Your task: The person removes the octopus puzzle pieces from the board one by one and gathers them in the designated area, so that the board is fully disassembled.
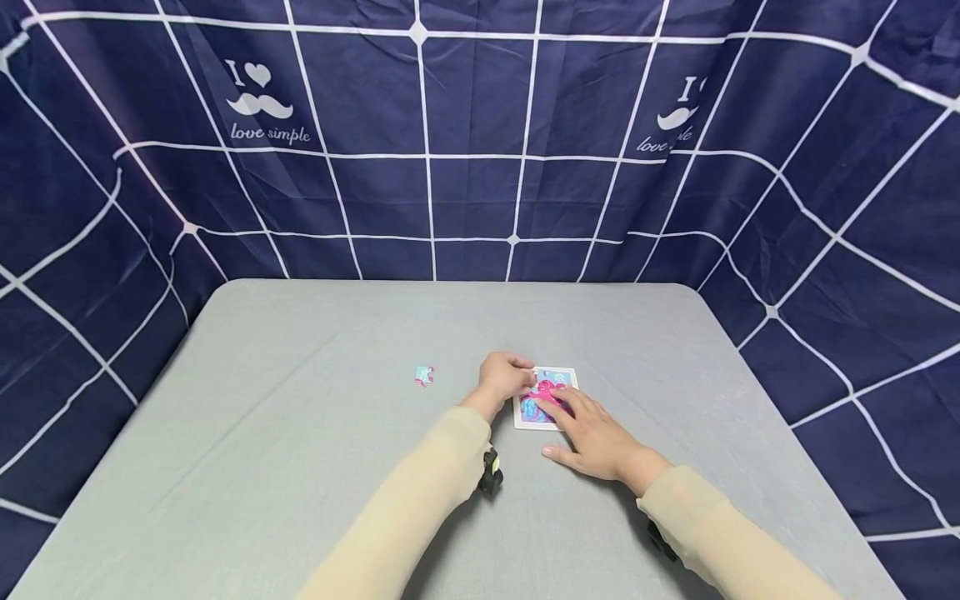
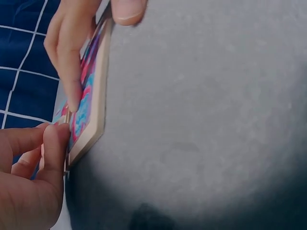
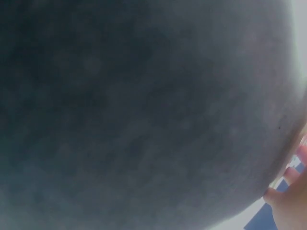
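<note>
A small jigsaw puzzle [image 1: 551, 385] with a pink and blue picture lies in a white-edged tray [image 1: 540, 427] on the table. At its left side is my left hand [image 1: 504, 379]; in the left wrist view its thumb and fingers pinch a thin puzzle piece [image 2: 66, 117] at the tray's edge. The piece is mostly hidden by the fingers. My right hand [image 1: 603, 437] reaches over from the right, its extended fingers touching the picture and its thumb apart on the near side. A loose puzzle piece [image 1: 424, 376] lies to the left of the tray.
The grey tabletop [image 1: 300, 467] extends around the tray on all sides. Dark blue curtains [image 1: 472, 196] with white grid lines stand behind the table and along both sides. In the right wrist view, the grey surface fills nearly everything, with fingers at the lower right.
</note>
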A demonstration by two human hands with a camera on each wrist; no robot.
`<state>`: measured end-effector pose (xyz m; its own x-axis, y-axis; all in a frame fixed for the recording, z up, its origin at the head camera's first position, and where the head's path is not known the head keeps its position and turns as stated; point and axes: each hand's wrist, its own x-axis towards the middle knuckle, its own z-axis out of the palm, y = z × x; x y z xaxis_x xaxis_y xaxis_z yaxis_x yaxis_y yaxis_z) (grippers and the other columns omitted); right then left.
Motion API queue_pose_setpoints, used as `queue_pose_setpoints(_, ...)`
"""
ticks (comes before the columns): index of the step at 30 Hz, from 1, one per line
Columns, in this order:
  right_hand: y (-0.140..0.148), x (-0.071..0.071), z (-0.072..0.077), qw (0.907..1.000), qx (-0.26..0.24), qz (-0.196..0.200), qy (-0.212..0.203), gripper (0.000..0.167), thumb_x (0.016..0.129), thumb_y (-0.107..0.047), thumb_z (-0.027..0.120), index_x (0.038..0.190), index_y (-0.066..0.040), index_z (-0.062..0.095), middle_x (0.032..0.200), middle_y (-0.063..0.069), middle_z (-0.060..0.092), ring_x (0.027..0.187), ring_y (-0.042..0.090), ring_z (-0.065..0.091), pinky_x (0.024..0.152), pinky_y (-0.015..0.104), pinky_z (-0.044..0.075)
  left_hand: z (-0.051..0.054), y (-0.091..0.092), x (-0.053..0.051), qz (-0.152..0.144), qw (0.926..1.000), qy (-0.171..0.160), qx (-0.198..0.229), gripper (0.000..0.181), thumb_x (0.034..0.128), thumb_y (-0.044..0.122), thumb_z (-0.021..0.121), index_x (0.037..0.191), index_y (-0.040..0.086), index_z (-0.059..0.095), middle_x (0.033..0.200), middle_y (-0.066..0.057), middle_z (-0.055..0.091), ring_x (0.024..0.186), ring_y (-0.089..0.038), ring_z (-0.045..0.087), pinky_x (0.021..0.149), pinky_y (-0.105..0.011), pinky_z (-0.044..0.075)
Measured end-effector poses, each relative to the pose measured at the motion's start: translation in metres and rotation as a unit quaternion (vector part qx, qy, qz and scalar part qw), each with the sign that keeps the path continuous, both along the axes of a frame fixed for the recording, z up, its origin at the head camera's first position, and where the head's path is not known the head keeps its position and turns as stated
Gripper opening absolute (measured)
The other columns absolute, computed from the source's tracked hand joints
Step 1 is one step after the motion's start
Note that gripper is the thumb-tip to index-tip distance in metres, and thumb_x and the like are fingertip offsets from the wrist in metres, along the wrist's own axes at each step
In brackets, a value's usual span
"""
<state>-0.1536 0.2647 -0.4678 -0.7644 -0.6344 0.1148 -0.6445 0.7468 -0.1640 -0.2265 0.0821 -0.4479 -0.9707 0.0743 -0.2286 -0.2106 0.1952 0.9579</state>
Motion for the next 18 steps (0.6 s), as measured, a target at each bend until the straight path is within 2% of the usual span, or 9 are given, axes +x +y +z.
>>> queue_pose_setpoints(5, -0.0001, 0.0003, -0.0006, 0.9998, -0.012, 0.007, 0.013, 0.069, 0.089, -0.046, 0.063, 0.143, -0.008, 0.041, 0.14, 0.023, 0.038, 0.13, 0.046, 0.032, 0.101, 0.062, 0.033, -0.002, 0.0034, 0.0004, 0.001, 0.9997, 0.013, -0.021, 0.016, 0.0777, -0.008, 0.072, 0.092, -0.002, 0.074, 0.079, -0.009, 0.069, 0.064, -0.013, 0.066, 0.057, -0.019, 0.056)
queue_pose_setpoints(18, -0.0006, -0.0001, 0.0007, 0.9999, -0.014, 0.003, 0.005, 0.07, 0.089, -0.046, 0.063, 0.143, -0.008, 0.042, 0.14, 0.022, 0.037, 0.13, 0.045, 0.031, 0.101, 0.062, 0.032, -0.0024, 0.0084, 0.0027, 0.011, 0.9986, 0.022, -0.046, 0.011, 0.0808, -0.002, 0.072, 0.091, 0.001, 0.074, 0.079, -0.006, 0.069, 0.066, -0.012, 0.066, 0.058, -0.017, 0.055)
